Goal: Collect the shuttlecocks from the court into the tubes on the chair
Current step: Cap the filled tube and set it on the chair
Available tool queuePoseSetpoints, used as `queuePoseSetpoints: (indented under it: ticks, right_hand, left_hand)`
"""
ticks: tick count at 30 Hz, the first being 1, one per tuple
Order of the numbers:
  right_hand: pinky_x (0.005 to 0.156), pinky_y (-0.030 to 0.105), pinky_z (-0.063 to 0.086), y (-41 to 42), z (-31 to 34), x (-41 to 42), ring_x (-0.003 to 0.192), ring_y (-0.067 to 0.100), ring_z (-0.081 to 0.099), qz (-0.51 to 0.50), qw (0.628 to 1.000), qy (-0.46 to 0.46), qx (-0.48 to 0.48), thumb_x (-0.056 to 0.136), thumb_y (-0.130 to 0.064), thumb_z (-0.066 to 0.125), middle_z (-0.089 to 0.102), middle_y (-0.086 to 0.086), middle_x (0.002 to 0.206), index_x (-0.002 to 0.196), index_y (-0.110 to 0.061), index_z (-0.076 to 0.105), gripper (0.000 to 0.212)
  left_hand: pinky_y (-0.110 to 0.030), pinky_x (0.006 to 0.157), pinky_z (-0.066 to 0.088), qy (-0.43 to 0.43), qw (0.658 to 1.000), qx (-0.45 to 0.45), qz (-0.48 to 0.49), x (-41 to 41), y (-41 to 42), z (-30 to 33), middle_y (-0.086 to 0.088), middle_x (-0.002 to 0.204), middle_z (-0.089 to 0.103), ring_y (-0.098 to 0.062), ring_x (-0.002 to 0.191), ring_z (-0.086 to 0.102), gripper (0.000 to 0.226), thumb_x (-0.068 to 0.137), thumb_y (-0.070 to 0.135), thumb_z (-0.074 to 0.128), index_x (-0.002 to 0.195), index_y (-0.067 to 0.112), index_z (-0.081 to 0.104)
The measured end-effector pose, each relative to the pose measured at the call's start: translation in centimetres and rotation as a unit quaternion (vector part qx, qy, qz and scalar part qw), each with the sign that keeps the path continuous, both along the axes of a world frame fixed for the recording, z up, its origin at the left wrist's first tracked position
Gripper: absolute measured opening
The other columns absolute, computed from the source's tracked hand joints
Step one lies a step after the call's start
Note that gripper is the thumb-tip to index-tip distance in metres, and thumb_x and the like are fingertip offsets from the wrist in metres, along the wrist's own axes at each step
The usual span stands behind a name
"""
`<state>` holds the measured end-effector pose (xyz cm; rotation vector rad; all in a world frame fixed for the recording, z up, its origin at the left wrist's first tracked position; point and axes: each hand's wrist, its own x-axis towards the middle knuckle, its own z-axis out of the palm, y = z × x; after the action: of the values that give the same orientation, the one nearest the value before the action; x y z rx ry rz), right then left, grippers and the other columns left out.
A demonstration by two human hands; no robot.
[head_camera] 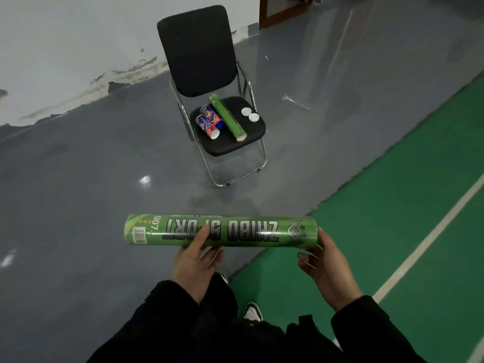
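I hold a green shuttlecock tube level in front of me. My left hand grips it from below near its middle, thumb over the front. My right hand cups its right end with curled fingers. Ahead stands a black folding chair. On its seat lie a second green tube, two shorter blue and red tubes and two white caps. No shuttlecock is visible on the floor.
The chair stands on grey floor beside a white wall with peeling paint. A green court mat with a white line lies to the right. A clear plastic piece lies on the floor right of the chair. My shoe shows below.
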<state>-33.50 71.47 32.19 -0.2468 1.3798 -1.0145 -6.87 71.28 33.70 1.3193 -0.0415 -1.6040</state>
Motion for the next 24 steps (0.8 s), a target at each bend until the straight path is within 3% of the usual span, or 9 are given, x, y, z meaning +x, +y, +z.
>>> queuePoseSetpoints:
  ticks: [7,14,20,22,24]
  right_hand:
    - [0.068,0.034,0.051,-19.0,-2.6,3.3,0.068,0.017,0.060,0.027,0.999,0.039,0.022,0.099,-0.046,0.054,0.070,0.003,0.092,0.107,-0.022,0.076,0.033]
    - [0.071,0.034,0.052,-35.5,-0.2,6.3,0.071,0.018,0.060,0.037,0.998,0.052,0.016,0.100,-0.046,0.051,0.071,0.006,0.092,0.113,-0.017,0.074,0.039]
    - [0.073,0.033,0.048,-48.5,-0.7,6.0,0.067,0.014,0.060,0.073,0.996,0.053,0.014,0.103,-0.048,0.046,0.068,0.001,0.083,0.104,-0.023,0.074,0.037]
    - [0.072,0.034,0.048,-52.8,-2.1,6.0,0.067,0.016,0.061,0.095,0.994,0.055,0.028,0.103,-0.047,0.047,0.068,0.002,0.086,0.094,-0.026,0.078,0.038]
    - [0.069,0.033,0.050,-57.1,-4.2,5.9,0.068,0.018,0.061,0.111,0.991,0.064,0.040,0.102,-0.045,0.049,0.068,0.004,0.088,0.082,-0.028,0.079,0.040]
  left_hand:
    - [-0.037,0.084,0.057,-0.005,1.000,-0.017,-0.018,3.4,-18.6,-2.5,-0.015,0.122,0.073,-0.025,0.111,0.070,0.069,0.081,0.031,0.074,0.143,0.009,0.054]
    - [-0.037,0.088,0.054,0.024,1.000,-0.004,-0.015,6.2,-35.2,-1.1,-0.006,0.112,0.076,-0.024,0.114,0.065,0.071,0.076,0.036,0.078,0.141,0.014,0.059]
    - [-0.036,0.087,0.052,0.017,1.000,0.020,-0.002,7.4,-46.4,-1.7,-0.003,0.096,0.078,-0.023,0.110,0.064,0.049,0.079,0.039,0.075,0.121,0.017,0.065]
    - [-0.034,0.086,0.052,0.019,0.999,0.030,0.012,7.3,-49.9,-2.8,-0.001,0.089,0.078,-0.021,0.107,0.064,0.033,0.083,0.039,0.072,0.109,0.019,0.067]
    - [-0.034,0.088,0.052,0.017,0.998,0.043,0.039,7.2,-53.6,-4.1,0.000,0.090,0.079,-0.020,0.110,0.065,0.029,0.088,0.040,0.070,0.109,0.020,0.067]
